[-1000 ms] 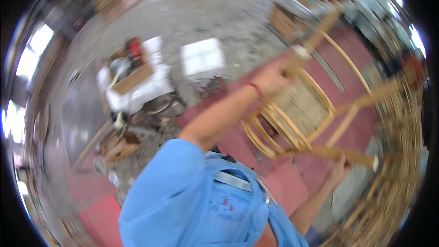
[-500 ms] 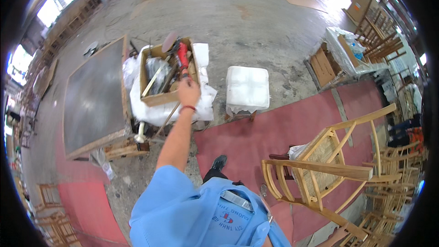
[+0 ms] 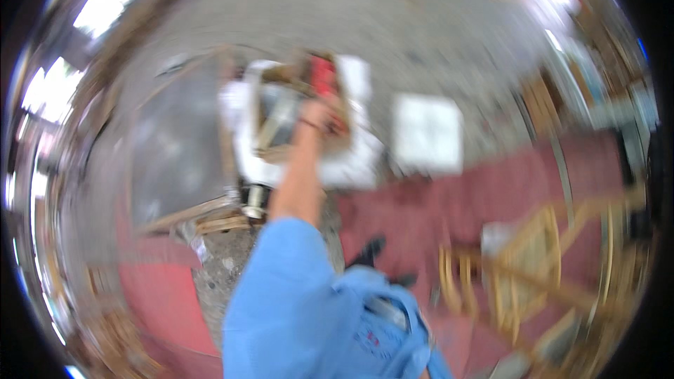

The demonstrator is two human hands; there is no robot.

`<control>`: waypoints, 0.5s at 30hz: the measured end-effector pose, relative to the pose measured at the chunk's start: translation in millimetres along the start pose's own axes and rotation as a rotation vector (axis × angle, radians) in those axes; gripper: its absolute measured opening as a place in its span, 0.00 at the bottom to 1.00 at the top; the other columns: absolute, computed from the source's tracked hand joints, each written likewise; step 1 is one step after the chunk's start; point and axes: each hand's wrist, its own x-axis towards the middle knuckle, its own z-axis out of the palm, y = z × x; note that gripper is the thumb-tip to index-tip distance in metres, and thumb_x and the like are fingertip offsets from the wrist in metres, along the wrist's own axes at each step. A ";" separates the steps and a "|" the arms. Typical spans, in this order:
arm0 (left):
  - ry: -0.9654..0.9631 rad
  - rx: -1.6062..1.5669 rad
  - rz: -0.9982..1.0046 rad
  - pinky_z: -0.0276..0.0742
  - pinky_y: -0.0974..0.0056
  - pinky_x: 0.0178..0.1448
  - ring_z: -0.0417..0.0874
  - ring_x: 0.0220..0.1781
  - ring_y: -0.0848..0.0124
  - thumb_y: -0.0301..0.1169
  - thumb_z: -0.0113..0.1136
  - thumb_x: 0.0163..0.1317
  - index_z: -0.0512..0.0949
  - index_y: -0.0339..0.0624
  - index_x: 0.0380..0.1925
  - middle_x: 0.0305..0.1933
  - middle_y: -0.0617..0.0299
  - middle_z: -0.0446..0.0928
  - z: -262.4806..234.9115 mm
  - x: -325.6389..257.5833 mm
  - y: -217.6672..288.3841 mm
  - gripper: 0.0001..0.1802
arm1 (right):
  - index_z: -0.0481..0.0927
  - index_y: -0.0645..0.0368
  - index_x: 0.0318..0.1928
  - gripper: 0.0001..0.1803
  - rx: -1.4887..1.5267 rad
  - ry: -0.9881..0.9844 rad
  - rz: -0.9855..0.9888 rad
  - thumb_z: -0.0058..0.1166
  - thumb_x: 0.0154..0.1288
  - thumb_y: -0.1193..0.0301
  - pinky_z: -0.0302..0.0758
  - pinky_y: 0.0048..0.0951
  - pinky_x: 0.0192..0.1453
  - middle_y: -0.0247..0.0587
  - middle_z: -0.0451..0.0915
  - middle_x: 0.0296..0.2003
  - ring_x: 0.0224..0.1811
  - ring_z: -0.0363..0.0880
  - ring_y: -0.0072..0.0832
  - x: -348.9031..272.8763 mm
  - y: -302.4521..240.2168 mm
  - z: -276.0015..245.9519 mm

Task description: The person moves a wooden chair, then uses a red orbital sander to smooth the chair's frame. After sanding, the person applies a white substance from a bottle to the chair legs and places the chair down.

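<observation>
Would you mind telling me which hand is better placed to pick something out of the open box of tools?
Probably the left. The left hand is stretched out over the wooden box, at the red tool on its far side. The right hand is not in view. Blur hides whether the fingers grip anything.

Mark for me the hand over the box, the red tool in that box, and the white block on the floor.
left hand [image 3: 324, 118]: head view, back of the hand.
red tool [image 3: 323, 76]: head view, red body.
white block [image 3: 427, 133]: head view, top face.
</observation>
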 end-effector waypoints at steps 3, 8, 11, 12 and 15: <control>0.412 0.085 0.164 0.80 0.59 0.36 0.83 0.31 0.63 0.44 0.66 0.52 0.78 0.35 0.38 0.30 0.51 0.81 20.8 -77.7 13.0 0.23 | 0.61 0.57 0.66 0.40 0.190 -0.235 -0.450 0.52 0.63 0.44 0.74 0.44 0.53 0.48 0.72 0.56 0.56 0.75 0.41 -54.8 -79.8 106.7; 0.135 -0.664 0.347 0.69 0.70 0.21 0.72 0.19 0.79 0.37 0.66 0.58 0.67 0.37 0.56 0.23 0.66 0.73 73.1 -221.3 12.3 0.29 | 0.60 0.56 0.67 0.41 0.394 -1.242 -0.588 0.50 0.63 0.42 0.74 0.44 0.53 0.47 0.72 0.57 0.56 0.74 0.40 -203.0 -186.8 239.7; -0.034 -0.709 0.443 0.68 0.71 0.20 0.72 0.17 0.79 0.36 0.68 0.56 0.68 0.35 0.52 0.22 0.66 0.73 98.9 -288.3 -5.6 0.29 | 0.60 0.55 0.67 0.42 0.420 -1.717 -0.563 0.49 0.63 0.41 0.74 0.44 0.53 0.47 0.71 0.57 0.56 0.74 0.40 -284.9 -206.6 256.6; -0.073 -0.687 0.424 0.67 0.71 0.20 0.71 0.17 0.80 0.36 0.68 0.56 0.68 0.34 0.52 0.23 0.66 0.73 106.9 -304.4 -12.3 0.29 | 0.59 0.55 0.68 0.42 0.450 -1.833 -0.552 0.49 0.63 0.41 0.74 0.44 0.53 0.47 0.71 0.58 0.56 0.74 0.40 -296.0 -212.2 255.0; -0.150 -0.701 0.439 0.67 0.72 0.20 0.71 0.17 0.80 0.35 0.67 0.56 0.67 0.34 0.53 0.25 0.66 0.74 130.6 -337.4 -27.9 0.29 | 0.59 0.54 0.68 0.42 0.621 -2.054 -0.484 0.48 0.63 0.40 0.74 0.44 0.53 0.47 0.70 0.58 0.56 0.74 0.40 -323.7 -229.1 244.8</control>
